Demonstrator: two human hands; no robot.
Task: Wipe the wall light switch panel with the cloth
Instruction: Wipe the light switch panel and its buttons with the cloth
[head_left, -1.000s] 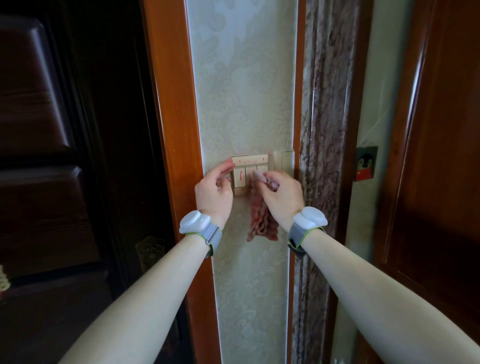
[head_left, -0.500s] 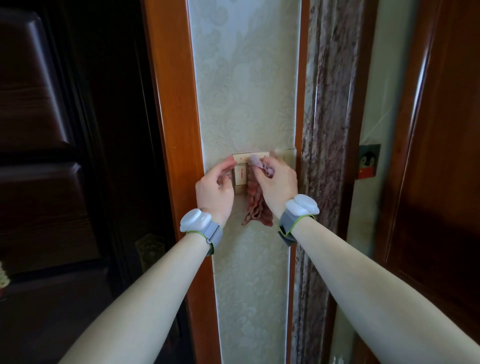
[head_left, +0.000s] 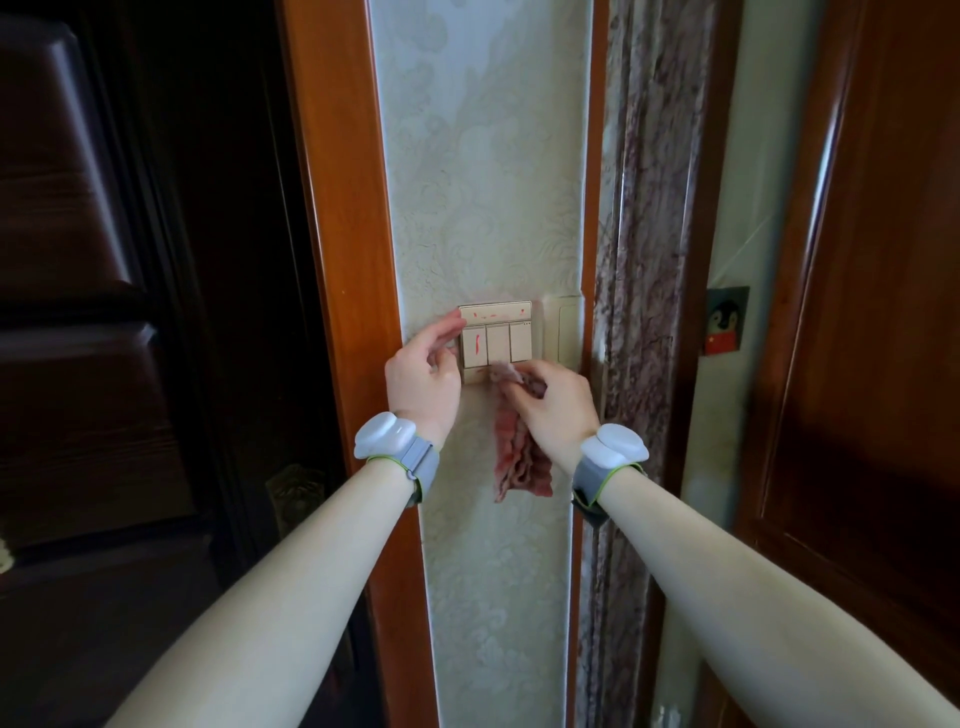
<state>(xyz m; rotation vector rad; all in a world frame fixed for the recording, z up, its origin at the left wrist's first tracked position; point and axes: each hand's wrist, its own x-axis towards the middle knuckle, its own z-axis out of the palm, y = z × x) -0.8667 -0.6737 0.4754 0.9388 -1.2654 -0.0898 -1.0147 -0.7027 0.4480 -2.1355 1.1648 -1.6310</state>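
A cream switch panel (head_left: 497, 332) with three rocker keys sits on the patterned wall strip. Red smears mark its top band and its left key. My right hand (head_left: 556, 402) grips a pink ribbed cloth (head_left: 519, 457) and presses a bunched end against the panel's lower edge, while the rest of the cloth hangs down the wall. My left hand (head_left: 426, 376) rests against the panel's left side, fingers curled, the thumb touching the top left corner. Both wrists wear white bands.
An orange wooden door frame (head_left: 343, 260) runs down the left of the wall strip, with a dark door (head_left: 104, 312) beyond it. A second cream plate (head_left: 563, 327) adjoins the panel on the right. A marbled column (head_left: 639, 260), a penguin sticker (head_left: 726, 321) and a brown door (head_left: 883, 312) lie further right.
My right hand with the cloth rose to the panel's top band, then dropped to its lower edge, uncovering the middle and right keys. My left hand stayed at the left side.
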